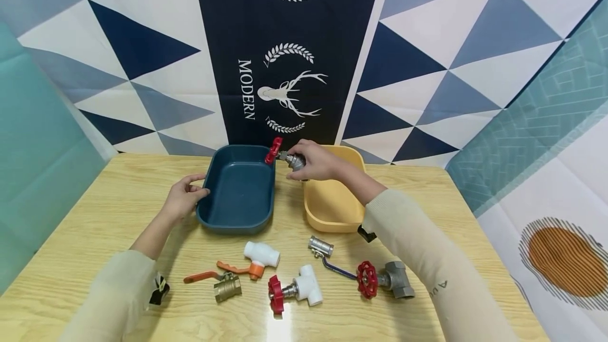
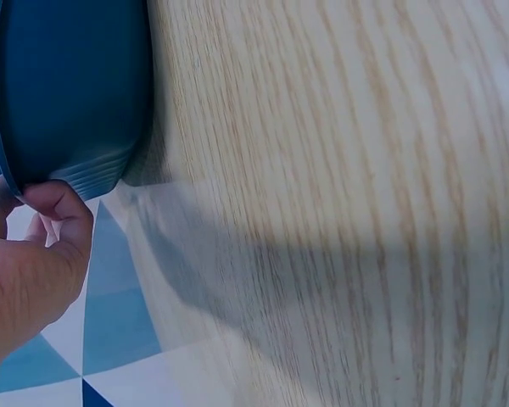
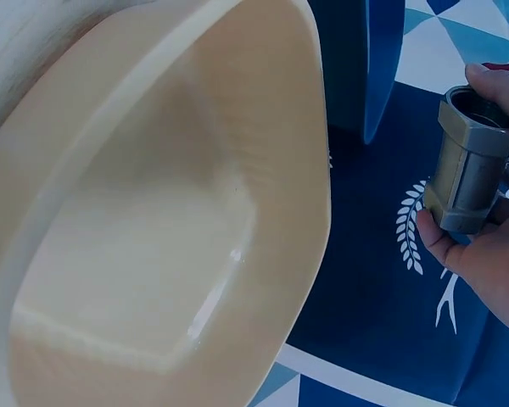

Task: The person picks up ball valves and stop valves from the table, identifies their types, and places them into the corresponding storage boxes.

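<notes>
My left hand [image 1: 182,197] pinches the left rim of a dark blue plastic bin [image 1: 239,194], thumb over the edge; the left wrist view shows the fingers curled at the rim. My right hand [image 1: 315,160] grips the grey metal body of a gate valve [image 1: 295,161] with a red handwheel. It is held in the air by the gap between the blue bin and a yellow bin [image 1: 332,202], its handwheel pointing left over the blue bin's right rim. In the right wrist view the valve's open threaded end [image 3: 483,106] shows. Both bins have bare floors.
Nearer me lie a brass ball valve [image 1: 228,288], a white plastic valve with orange lever [image 1: 262,255], a white tee valve with red wheel [image 1: 307,285], a steel ball valve with blue lever [image 1: 321,246] and another red-wheeled gate valve [image 1: 396,279]. A patterned cloth [image 1: 290,30] hangs behind.
</notes>
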The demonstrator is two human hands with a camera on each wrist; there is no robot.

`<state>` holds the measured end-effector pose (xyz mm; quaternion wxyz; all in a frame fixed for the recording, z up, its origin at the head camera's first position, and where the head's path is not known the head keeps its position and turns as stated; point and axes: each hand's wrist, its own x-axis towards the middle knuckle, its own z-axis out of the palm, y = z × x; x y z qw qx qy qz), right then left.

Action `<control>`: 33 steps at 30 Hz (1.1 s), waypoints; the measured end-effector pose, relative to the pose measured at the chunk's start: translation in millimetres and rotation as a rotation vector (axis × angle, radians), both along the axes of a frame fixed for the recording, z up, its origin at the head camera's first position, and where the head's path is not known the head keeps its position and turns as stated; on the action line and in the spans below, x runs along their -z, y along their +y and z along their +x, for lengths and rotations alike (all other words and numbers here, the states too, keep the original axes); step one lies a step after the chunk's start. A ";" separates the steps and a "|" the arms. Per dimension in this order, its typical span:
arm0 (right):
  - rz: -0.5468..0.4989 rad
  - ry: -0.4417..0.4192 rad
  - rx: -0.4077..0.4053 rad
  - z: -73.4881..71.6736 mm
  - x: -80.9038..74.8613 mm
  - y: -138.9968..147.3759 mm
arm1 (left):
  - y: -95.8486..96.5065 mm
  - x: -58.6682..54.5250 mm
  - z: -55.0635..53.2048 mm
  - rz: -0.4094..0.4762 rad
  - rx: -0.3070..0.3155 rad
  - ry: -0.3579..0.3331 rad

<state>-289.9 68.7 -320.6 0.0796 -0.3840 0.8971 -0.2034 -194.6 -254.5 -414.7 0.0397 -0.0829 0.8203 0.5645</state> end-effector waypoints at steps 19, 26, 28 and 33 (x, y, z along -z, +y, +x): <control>-0.013 0.005 0.002 -15.5 5.4 -20.6 | -2.5 -0.6 -0.4 0.005 -0.002 -0.016; -0.012 -0.006 -0.010 -15.3 10.3 -27.8 | -3.5 1.4 2.0 0.000 -0.006 -0.022; -0.018 -0.001 -0.016 -15.8 10.9 -29.8 | -3.7 1.9 1.6 0.003 -0.008 -0.022; -0.031 -0.003 -0.012 -17.6 11.5 -34.3 | -3.6 1.6 -0.7 0.010 -0.009 -0.010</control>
